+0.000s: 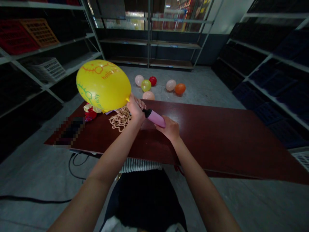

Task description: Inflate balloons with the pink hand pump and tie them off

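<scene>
Head: balloon (103, 85) left of hands (135, 109).

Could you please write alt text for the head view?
A person's left hand holds a printed yellow oval balloon by its neck; the right hand grips a pink cylindrical pump. Six round coloured balloons lie beyond the dark-red table.

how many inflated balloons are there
7: big yellow balloon at left hand; on the floor, left to right: pale, yellow, peach, red, second pale, orange. More may be hidden.
</scene>
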`<action>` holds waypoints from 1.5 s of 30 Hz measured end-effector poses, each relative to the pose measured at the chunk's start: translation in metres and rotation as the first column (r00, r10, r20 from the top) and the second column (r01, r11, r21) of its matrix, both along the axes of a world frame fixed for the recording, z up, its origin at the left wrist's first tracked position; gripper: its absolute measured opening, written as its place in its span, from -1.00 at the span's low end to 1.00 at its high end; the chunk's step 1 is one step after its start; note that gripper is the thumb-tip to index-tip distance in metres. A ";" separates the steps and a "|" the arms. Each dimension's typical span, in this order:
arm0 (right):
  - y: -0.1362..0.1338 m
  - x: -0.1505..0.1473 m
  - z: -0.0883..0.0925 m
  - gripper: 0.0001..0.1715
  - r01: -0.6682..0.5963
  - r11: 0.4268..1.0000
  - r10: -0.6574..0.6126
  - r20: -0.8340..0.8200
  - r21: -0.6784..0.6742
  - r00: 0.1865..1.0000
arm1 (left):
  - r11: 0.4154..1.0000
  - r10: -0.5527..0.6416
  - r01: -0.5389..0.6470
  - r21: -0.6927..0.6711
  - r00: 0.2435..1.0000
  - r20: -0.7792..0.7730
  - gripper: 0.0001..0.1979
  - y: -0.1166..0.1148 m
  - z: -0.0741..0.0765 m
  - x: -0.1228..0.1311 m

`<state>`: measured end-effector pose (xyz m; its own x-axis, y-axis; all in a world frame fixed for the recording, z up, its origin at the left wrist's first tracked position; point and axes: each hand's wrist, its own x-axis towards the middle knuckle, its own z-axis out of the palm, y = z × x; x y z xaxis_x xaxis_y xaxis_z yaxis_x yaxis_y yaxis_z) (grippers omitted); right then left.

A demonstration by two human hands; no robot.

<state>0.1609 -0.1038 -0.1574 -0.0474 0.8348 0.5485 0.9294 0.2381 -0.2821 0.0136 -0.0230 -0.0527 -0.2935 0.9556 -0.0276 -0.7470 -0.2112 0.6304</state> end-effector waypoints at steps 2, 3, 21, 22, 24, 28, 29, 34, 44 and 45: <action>-0.001 -0.002 0.001 -0.43 -0.026 1.000 0.026 -0.001 0.013 1.000 | 1.000 0.004 -0.004 -0.007 1.000 0.021 -0.52 0.001 -0.002 -0.006; -0.001 -0.002 0.002 -0.42 -0.041 0.999 0.041 0.001 0.018 0.999 | 1.000 0.005 -0.004 -0.021 1.000 0.030 -0.52 0.003 -0.003 -0.011; -0.005 -0.007 0.003 -0.43 -0.159 0.985 0.150 0.125 0.065 0.981 | 0.992 0.070 -0.062 -0.107 0.995 0.073 -0.53 0.012 0.032 -0.137; -0.006 -0.007 0.004 -0.43 -0.164 0.984 0.156 0.126 0.063 0.980 | 0.992 0.075 -0.067 -0.108 0.995 0.073 -0.53 0.013 0.038 -0.142; -0.006 -0.008 0.005 -0.44 -0.174 0.983 0.166 0.126 0.061 0.978 | 0.992 0.067 -0.060 -0.110 0.996 0.064 -0.52 0.013 0.050 -0.147; -0.006 -0.007 0.004 -0.44 -0.161 0.984 0.154 0.090 0.079 0.984 | 0.997 0.059 -0.059 -0.054 0.998 0.008 -0.49 0.009 0.073 -0.134; -0.006 -0.006 0.003 -0.45 -0.149 0.986 0.143 0.077 0.080 0.987 | 0.997 0.071 -0.072 -0.031 0.997 -0.005 -0.49 0.008 0.077 -0.127; -0.004 0.002 0.001 -0.49 -0.060 0.997 0.059 0.020 0.058 0.998 | 0.993 0.099 -0.096 0.068 0.994 -0.052 -0.51 0.011 0.086 -0.085; -0.004 0.002 0.001 -0.46 0.002 0.999 -0.003 0.027 0.039 1.000 | 1.000 -0.022 0.023 0.020 1.000 -0.022 -0.49 0.008 0.002 -0.002; -0.004 0.002 0.001 -0.46 0.000 0.999 -0.002 0.038 0.041 0.999 | 1.000 -0.023 0.023 0.011 1.000 -0.012 -0.48 0.007 -0.005 -0.001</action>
